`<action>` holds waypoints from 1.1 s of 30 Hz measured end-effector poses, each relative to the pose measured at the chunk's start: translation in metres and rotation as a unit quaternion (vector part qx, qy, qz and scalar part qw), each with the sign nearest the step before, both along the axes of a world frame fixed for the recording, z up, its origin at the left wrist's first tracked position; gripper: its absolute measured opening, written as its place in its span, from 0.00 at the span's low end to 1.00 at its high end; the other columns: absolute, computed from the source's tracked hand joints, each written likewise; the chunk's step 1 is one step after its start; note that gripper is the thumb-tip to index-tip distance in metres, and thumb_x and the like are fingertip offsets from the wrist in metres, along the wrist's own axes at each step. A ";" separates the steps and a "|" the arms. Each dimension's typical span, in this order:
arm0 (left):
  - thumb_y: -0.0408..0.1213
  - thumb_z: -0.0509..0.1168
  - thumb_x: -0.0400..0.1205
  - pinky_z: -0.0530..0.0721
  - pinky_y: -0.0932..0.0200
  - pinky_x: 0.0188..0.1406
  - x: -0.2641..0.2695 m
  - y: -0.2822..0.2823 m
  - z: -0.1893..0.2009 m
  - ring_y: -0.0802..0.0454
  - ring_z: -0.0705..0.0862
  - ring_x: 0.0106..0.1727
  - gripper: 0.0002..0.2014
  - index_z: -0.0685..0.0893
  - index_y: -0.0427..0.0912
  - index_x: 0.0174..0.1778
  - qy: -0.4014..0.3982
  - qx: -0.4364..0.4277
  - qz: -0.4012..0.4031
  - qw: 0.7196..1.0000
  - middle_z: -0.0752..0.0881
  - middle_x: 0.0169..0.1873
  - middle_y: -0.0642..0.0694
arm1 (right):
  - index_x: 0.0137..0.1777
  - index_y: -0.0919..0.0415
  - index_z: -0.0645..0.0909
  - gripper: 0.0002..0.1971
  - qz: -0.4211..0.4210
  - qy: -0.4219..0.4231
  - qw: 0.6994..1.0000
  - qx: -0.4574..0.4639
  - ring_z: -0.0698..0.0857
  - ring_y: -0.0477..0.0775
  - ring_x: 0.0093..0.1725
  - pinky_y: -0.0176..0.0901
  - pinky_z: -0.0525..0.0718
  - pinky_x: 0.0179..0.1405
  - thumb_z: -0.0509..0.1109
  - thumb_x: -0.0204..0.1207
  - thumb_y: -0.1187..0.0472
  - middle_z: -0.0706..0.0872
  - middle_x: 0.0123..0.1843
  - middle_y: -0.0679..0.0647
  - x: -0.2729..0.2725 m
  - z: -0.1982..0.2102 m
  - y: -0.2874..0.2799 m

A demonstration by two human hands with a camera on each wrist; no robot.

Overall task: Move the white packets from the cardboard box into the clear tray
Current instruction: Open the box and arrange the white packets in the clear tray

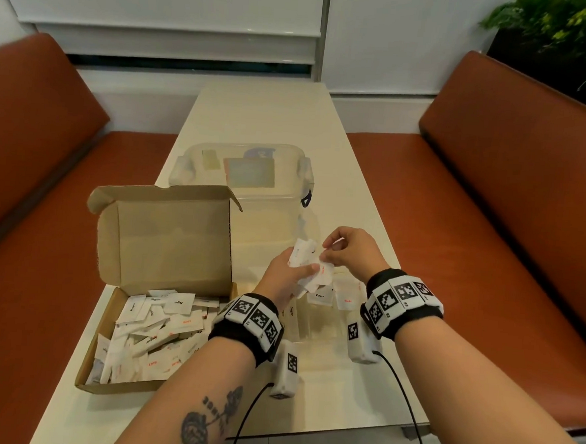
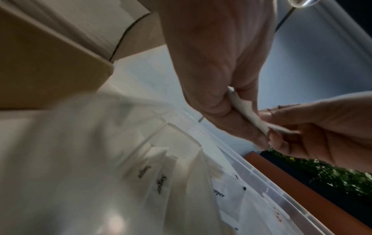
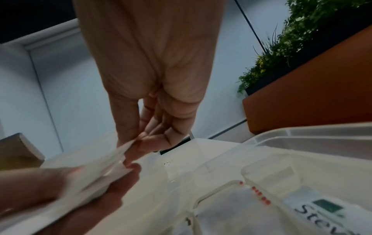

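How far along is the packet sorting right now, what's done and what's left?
Done: a few packets already lie in the clear tray. In hand: the left hand holds a bunch of packets above the tray, and the right hand pinches one from it. Left: the cardboard box still holds a large pile.

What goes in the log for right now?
left hand: holds packets | right hand: pinches one packet | above: tray | box: more packets
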State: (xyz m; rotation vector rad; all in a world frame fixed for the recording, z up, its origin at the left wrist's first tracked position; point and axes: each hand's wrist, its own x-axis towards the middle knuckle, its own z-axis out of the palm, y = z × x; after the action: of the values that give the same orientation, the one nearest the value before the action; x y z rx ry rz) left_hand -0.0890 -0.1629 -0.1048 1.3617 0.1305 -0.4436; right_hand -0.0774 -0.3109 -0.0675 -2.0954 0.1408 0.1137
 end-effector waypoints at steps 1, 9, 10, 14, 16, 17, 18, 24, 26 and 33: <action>0.23 0.66 0.79 0.80 0.39 0.66 0.001 -0.002 0.001 0.36 0.83 0.63 0.22 0.75 0.36 0.70 -0.005 0.011 0.004 1.000 0.83 0.62 0.33 | 0.45 0.62 0.81 0.09 -0.013 -0.004 1.000 0.011 0.85 0.53 0.35 0.40 0.85 0.40 0.77 0.68 0.70 0.85 0.37 0.59 0.001 0.000 0.001; 0.23 0.65 0.80 0.79 0.37 0.66 0.008 -0.002 0.004 0.34 0.82 0.63 0.20 0.75 0.38 0.68 -0.042 0.035 0.092 0.994 0.82 0.62 0.32 | 0.48 0.60 0.79 0.12 -0.071 0.040 0.991 0.106 0.84 0.52 0.38 0.37 0.82 0.34 0.79 0.68 0.65 0.87 0.39 0.58 -0.006 -0.013 0.007; 0.23 0.65 0.80 0.78 0.37 0.67 0.007 -0.002 0.004 0.34 0.82 0.63 0.20 0.75 0.39 0.68 -0.043 0.034 0.087 0.995 0.82 0.62 0.32 | 0.45 0.60 0.80 0.10 -0.071 0.040 0.991 0.110 0.84 0.51 0.37 0.37 0.83 0.34 0.78 0.69 0.66 0.87 0.38 0.57 -0.007 -0.014 0.007; 0.25 0.65 0.81 0.79 0.39 0.67 0.001 -0.002 0.004 0.37 0.82 0.63 0.19 0.75 0.38 0.68 -0.043 0.039 0.076 0.995 0.83 0.61 0.34 | 0.42 0.63 0.84 0.05 -0.068 0.027 0.994 0.082 0.82 0.45 0.34 0.31 0.80 0.32 0.78 0.70 0.66 0.85 0.35 0.51 -0.008 -0.012 0.001; 0.25 0.65 0.81 0.81 0.43 0.64 0.001 0.002 0.003 0.38 0.84 0.60 0.18 0.75 0.35 0.68 -0.036 0.037 0.078 0.996 0.84 0.59 0.35 | 0.42 0.63 0.87 0.03 -0.065 0.017 0.998 0.012 0.80 0.41 0.31 0.27 0.75 0.28 0.77 0.70 0.64 0.84 0.32 0.48 -0.008 -0.011 -0.007; 0.24 0.64 0.81 0.82 0.45 0.62 0.000 0.005 0.002 0.39 0.84 0.59 0.18 0.75 0.35 0.68 -0.030 0.030 0.078 0.996 0.85 0.58 0.35 | 0.42 0.63 0.88 0.03 -0.060 0.018 0.998 -0.032 0.78 0.41 0.30 0.27 0.74 0.27 0.77 0.71 0.63 0.84 0.31 0.48 -0.009 -0.011 -0.012; 0.24 0.64 0.81 0.82 0.46 0.61 0.000 0.008 0.001 0.40 0.85 0.59 0.17 0.75 0.36 0.67 -0.026 0.026 0.076 0.996 0.86 0.58 0.35 | 0.41 0.63 0.89 0.03 -0.052 0.025 0.995 -0.076 0.78 0.42 0.31 0.30 0.75 0.29 0.76 0.71 0.64 0.84 0.31 0.48 -0.010 -0.010 -0.017; 0.25 0.63 0.82 0.82 0.43 0.63 -0.005 0.016 -0.002 0.38 0.85 0.61 0.14 0.76 0.40 0.63 -0.014 0.024 0.070 0.997 0.86 0.59 0.35 | 0.44 0.63 0.90 0.05 0.032 0.105 0.956 -0.273 0.85 0.52 0.39 0.41 0.85 0.43 0.73 0.72 0.69 0.90 0.44 0.57 -0.020 -0.013 -0.024; 0.24 0.63 0.82 0.80 0.39 0.66 -0.006 0.016 -0.002 0.37 0.84 0.62 0.13 0.76 0.40 0.61 -0.009 0.023 0.070 0.997 0.85 0.60 0.34 | 0.47 0.66 0.89 0.06 0.056 0.122 0.946 -0.294 0.85 0.55 0.39 0.44 0.88 0.45 0.72 0.73 0.70 0.90 0.46 0.61 -0.022 -0.017 -0.018; 0.24 0.63 0.82 0.78 0.35 0.67 -0.010 0.018 -0.002 0.34 0.82 0.63 0.14 0.76 0.38 0.63 0.001 0.019 0.073 0.997 0.84 0.62 0.31 | 0.45 0.64 0.87 0.09 0.071 0.115 0.933 -0.334 0.83 0.58 0.38 0.43 0.84 0.47 0.66 0.76 0.73 0.90 0.48 0.63 -0.027 -0.030 -0.014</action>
State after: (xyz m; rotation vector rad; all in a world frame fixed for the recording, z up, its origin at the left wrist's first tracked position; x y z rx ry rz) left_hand -0.0990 -0.1445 -0.1065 1.3779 0.2392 -0.3206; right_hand -0.1048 -0.3253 -0.0978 -2.7701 0.1873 0.4541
